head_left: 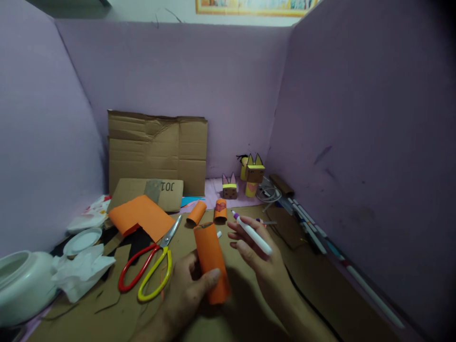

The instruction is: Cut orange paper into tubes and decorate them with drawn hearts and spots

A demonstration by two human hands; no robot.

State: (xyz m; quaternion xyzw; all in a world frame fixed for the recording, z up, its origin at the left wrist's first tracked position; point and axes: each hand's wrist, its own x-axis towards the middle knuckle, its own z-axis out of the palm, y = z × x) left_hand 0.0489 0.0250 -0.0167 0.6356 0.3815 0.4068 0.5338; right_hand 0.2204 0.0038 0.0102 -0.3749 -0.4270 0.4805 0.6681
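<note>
My left hand (190,289) is wrapped round an orange paper-covered tube (213,263), its thumb across the front and the tube tilted slightly. To the right, my right hand (261,254) holds a white marker (253,235) with a purple tip pointing up and left, clear of the tube. Behind the held tube, a shorter orange tube (196,213) lies on its side. Beside it another orange tube (221,210) bears a dark red heart-like drawing. A small white cap-like piece (219,234) lies just behind the held tube.
Scissors (164,241) with red and yellow handles, orange paper (142,213), crumpled tissue (83,270) and a white jar (26,285) are at left. Cardboard (156,152) leans on the back wall. Animal-like paper figures (254,175) stand at back right, near a coiled cable (269,194).
</note>
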